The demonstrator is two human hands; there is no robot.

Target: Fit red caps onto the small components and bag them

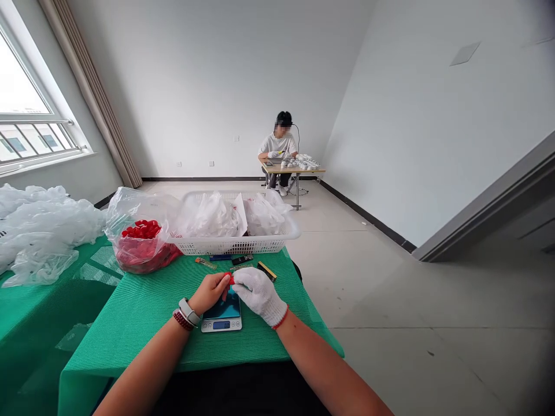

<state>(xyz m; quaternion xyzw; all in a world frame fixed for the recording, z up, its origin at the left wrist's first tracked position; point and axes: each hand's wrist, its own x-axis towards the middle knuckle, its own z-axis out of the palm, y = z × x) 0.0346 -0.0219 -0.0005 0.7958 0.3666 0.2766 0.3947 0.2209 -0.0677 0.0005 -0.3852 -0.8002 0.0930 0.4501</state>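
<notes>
Grip narrow on red bit (229, 279), bare L hand (209, 292), gloved R hand (259, 296), above digital scale (221, 325).

From here, the table (130, 329) is covered in green mesh cloth. Directly on it I have a scale (221, 325), a white basket (236, 245), a clear bag (141, 248) of red caps (141, 229), and small packets (241, 259) along the basket's front. A second green table (39, 306) carries plastic bags (43, 231).

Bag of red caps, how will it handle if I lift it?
The clear plastic bag of red caps will probably sag, since its thin film slumps and creases. The loose caps inside would likely shift as it lifts. It looks fairly light for its size.
</notes>
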